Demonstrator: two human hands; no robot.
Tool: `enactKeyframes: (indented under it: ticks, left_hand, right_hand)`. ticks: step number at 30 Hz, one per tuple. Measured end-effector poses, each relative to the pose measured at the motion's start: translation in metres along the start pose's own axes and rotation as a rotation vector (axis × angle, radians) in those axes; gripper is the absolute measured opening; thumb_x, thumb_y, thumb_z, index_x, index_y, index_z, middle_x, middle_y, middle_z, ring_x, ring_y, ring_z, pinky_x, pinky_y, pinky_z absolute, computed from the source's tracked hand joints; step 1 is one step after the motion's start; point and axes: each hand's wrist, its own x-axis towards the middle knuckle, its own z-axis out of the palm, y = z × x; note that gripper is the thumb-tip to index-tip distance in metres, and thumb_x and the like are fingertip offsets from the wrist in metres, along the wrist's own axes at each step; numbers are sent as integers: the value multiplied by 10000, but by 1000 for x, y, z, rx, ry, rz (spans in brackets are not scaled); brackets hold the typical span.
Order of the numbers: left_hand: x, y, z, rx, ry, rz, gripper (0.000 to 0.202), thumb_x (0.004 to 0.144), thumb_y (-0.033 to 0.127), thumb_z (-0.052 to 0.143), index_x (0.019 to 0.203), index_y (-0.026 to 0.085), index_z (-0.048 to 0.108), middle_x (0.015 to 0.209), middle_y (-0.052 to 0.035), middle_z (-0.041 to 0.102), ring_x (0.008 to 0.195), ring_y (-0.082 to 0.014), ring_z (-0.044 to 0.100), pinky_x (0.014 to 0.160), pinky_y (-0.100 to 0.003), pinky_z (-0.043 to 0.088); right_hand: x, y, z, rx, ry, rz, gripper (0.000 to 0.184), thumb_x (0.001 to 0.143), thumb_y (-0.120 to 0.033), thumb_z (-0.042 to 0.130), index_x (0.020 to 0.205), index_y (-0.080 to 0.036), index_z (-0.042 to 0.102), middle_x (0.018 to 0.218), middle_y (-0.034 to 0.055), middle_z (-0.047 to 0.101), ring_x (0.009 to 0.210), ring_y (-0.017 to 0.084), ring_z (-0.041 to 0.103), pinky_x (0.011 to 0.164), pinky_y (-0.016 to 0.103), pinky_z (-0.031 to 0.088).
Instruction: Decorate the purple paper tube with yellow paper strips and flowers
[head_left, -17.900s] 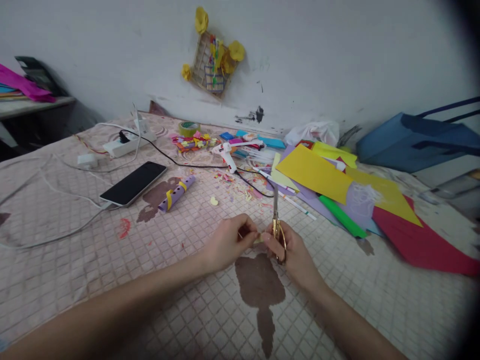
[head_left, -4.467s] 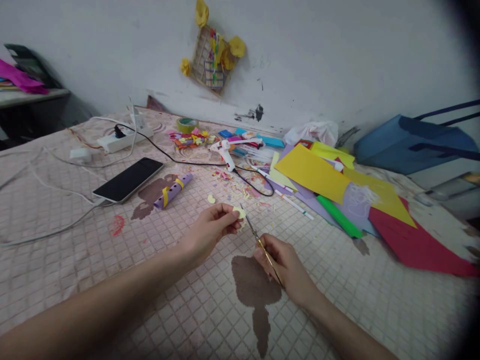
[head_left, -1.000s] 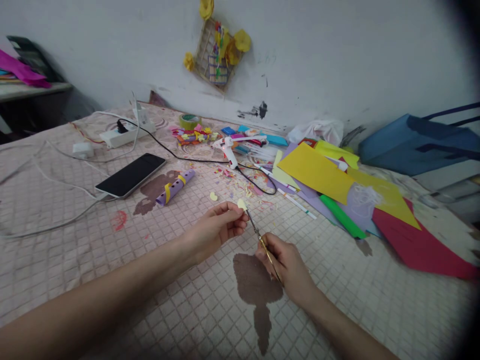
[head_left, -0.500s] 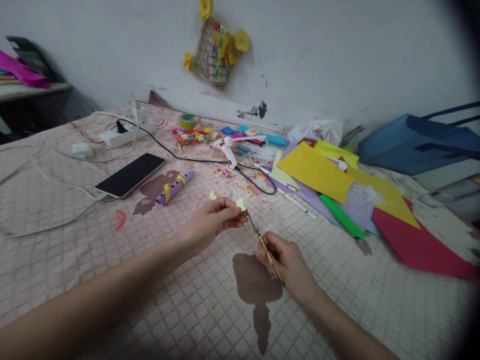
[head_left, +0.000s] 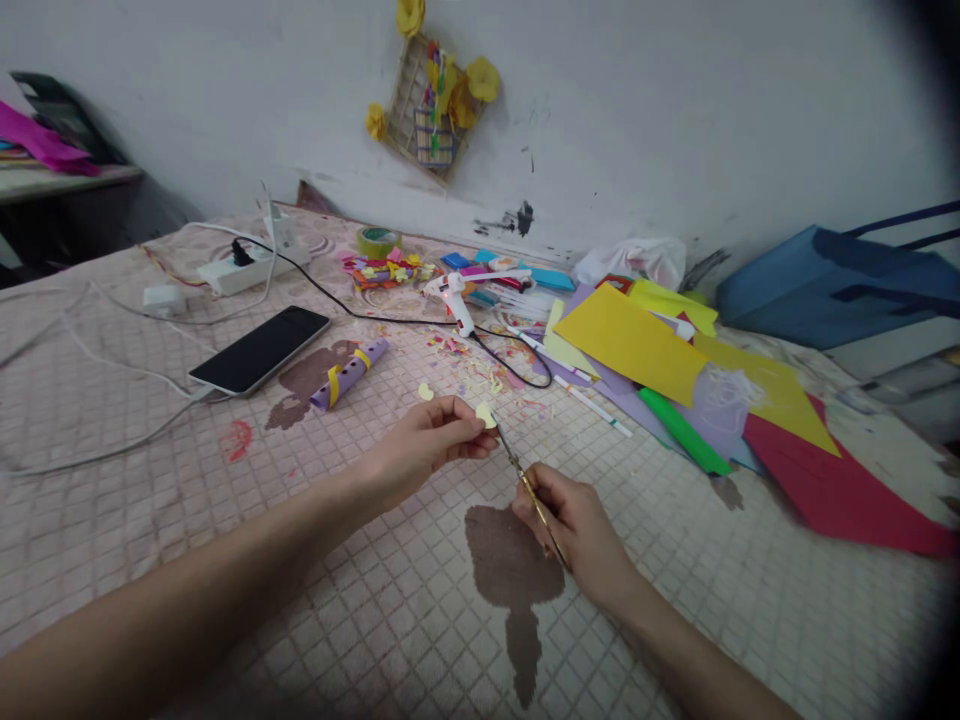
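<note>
Between the thumb and fingers of my left hand (head_left: pixel 442 432) is a small piece of pale yellow paper (head_left: pixel 486 414). My right hand (head_left: pixel 574 520) grips a pair of scissors (head_left: pixel 528 488) with gold-coloured handles, and their blade tips meet the paper's right edge. Just beyond my left hand lies another small pale yellow cut-out (head_left: pixel 426 392). Farther left rests a purple paper roll (head_left: pixel 351 374) with dark spots and a yellow strip wound round it. Paper scraps (head_left: pixel 491 380) are scattered past my fingertips.
A white glue gun (head_left: pixel 454 302) with a black cord stands at the back. To the left are a phone (head_left: pixel 261 350) on a cable and a power strip (head_left: pixel 247 268). Coloured sheets (head_left: pixel 634 340) and a green roll (head_left: pixel 682 430) cover the right side, by a blue bag (head_left: pixel 832 285).
The pale yellow paper has turned and shifted very slightly right in my left fingers. The scissors stay at its edge, and my hands have barely moved.
</note>
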Motion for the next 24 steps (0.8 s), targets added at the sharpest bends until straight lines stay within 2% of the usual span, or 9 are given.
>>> enactKeyframes:
  ticks: [24]
  left_hand:
    - [0, 3, 0, -29, 94, 29, 118, 738, 193, 630, 722, 126, 534, 724, -29, 647, 705, -110, 620, 705, -241, 475]
  right_hand:
    - [0, 1, -2, -58, 24, -5, 313, 824, -414, 478, 617, -189, 411, 513, -55, 412, 485, 86, 354, 453, 209, 266]
